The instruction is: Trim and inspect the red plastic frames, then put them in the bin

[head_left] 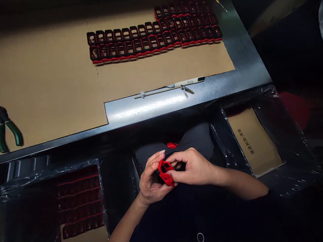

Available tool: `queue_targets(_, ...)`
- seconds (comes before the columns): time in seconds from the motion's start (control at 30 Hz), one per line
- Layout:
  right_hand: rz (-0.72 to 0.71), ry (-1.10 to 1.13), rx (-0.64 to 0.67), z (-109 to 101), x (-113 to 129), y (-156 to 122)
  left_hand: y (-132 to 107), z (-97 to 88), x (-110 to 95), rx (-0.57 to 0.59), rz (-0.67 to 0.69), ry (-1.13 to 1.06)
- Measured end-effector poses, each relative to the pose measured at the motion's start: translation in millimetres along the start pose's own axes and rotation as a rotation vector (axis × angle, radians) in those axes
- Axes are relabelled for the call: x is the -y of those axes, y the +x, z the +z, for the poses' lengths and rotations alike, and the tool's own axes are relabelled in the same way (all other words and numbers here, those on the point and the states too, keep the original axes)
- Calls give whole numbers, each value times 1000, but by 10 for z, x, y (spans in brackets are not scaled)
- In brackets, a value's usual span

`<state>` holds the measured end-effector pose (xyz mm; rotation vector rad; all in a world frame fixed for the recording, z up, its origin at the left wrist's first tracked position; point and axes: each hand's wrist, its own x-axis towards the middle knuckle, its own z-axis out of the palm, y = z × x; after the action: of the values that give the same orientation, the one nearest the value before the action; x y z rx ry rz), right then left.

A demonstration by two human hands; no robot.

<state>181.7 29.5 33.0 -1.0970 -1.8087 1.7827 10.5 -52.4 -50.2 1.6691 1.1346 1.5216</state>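
Above my lap, in the head view, a red and black plastic frame (165,175) is held between both hands. My left hand (150,183) wraps it from the left, thumb and fingers curled round its edges. From the right, my right hand (193,167) pinches the same part with its thumb and fingertips. The red side of the frame faces up, and its underside is hidden by my fingers. On the bench beyond stand rows of similar red and black frames (131,45).
Cardboard (50,77) covers much of the metal bench (136,109). Near its edge lie a craft knife (189,82) and a thin stick (156,91); green-handled pliers (12,131) lie left. A plastic-lined box of frames (80,201) sits lower left, another lined box with cardboard (254,141) right.
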Motion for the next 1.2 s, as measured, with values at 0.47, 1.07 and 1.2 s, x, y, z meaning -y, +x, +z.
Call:
queue_targets(0.47, 275, 447, -24, -185, -363, 50, 39, 90, -85, -50, -328, -498)
queue_targets(1.07, 391, 734, 156, 1, -265, 2, 30, 101, -115, 6, -401, -505)
queue_targets(1.2, 368, 747, 148, 5, -257, 7, 10, 98, -98, 22, -380, -470)
